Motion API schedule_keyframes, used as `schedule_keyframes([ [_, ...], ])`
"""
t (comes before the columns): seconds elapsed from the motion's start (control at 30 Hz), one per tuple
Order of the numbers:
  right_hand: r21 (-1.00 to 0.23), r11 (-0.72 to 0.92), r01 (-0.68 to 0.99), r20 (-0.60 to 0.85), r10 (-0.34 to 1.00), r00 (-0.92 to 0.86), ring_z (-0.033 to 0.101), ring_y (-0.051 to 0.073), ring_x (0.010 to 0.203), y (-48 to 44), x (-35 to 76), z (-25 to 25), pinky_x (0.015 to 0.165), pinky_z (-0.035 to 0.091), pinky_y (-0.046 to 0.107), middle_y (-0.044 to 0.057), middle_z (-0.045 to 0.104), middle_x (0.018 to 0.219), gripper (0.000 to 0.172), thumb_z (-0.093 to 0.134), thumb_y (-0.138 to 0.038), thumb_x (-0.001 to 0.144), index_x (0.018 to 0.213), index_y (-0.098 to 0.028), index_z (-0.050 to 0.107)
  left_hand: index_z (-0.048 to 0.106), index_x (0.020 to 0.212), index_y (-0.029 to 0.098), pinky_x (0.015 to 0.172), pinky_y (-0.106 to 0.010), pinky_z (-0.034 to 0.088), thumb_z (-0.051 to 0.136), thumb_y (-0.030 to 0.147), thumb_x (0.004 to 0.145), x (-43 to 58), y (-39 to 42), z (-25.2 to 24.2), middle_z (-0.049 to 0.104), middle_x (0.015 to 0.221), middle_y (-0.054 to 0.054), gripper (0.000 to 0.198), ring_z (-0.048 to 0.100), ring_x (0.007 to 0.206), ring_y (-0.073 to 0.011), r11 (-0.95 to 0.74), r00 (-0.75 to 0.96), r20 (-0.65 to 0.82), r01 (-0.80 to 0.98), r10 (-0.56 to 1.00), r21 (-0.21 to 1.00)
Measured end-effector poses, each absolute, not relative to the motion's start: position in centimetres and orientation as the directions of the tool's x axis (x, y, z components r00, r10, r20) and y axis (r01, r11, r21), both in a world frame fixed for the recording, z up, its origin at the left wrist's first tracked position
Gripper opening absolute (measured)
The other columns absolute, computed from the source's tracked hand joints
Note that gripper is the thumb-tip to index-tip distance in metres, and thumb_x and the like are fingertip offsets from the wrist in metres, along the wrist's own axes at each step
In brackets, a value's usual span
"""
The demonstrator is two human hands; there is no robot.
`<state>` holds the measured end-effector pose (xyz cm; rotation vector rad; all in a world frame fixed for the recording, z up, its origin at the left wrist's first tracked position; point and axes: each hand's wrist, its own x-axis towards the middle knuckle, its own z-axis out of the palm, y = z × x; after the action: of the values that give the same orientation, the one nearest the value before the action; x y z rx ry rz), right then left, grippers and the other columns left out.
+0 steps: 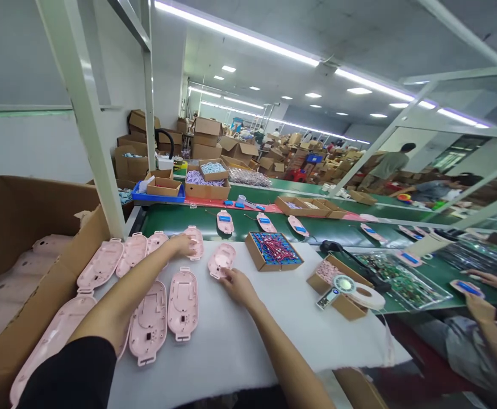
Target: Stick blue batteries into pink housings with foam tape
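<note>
My right hand (238,287) grips the lower end of a pink plastic shell (221,258), its hollow inside facing up, above the white work surface (239,346). Farther left, my left hand (182,245) reaches forward, its fingers closed at the left edge of another pink shell (195,243) near the conveyor. Two more open shells, one (183,304) upright in view and one (149,321) slightly tilted, lie below my left forearm. More shells (101,263) are lined up at the left, some partly hidden by that arm.
A green conveyor (257,230) runs behind, carrying pink shells with blue batteries (225,221). On the work surface stand a box of wired blue batteries (274,251), a box of small pink parts (328,271) and a small fan (337,291). A big carton (39,199) is left; a co-worker's hands (480,307) are right.
</note>
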<state>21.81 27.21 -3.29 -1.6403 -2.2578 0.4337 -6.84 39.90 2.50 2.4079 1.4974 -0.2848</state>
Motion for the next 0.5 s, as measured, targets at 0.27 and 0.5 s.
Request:
schedule_keyframes([
  [0.27,-0.473,0.367,0.801,0.123,0.928,-0.353,0.064,0.023,0.115,33.8,18.3,-4.1,0.102,0.047,0.033,0.012,0.069,0.123,0.043,0.050,-0.007,0.100,0.136,-0.021,0.068,0.054,0.152,0.026,0.126,-0.070,0.020,0.064,0.055,0.100,-9.8,39.0,2.0,0.046,0.163,-0.013,0.061,0.035,0.154,-0.0385,-0.442,0.452,-0.343,0.890,0.823,0.112],
  [0.5,-0.542,0.364,0.758,0.126,0.926,-0.355,0.059,0.024,0.123,34.1,18.0,-5.2,0.108,0.045,0.040,0.004,0.070,0.133,0.051,0.041,0.000,0.095,0.127,-0.025,0.071,0.060,0.147,0.023,0.124,-0.068,0.023,0.064,0.052,0.099,-10.3,37.0,2.1,0.053,0.157,-0.014,0.057,0.041,0.150,-0.0378,-0.449,0.460,-0.298,0.887,0.836,0.109],
])
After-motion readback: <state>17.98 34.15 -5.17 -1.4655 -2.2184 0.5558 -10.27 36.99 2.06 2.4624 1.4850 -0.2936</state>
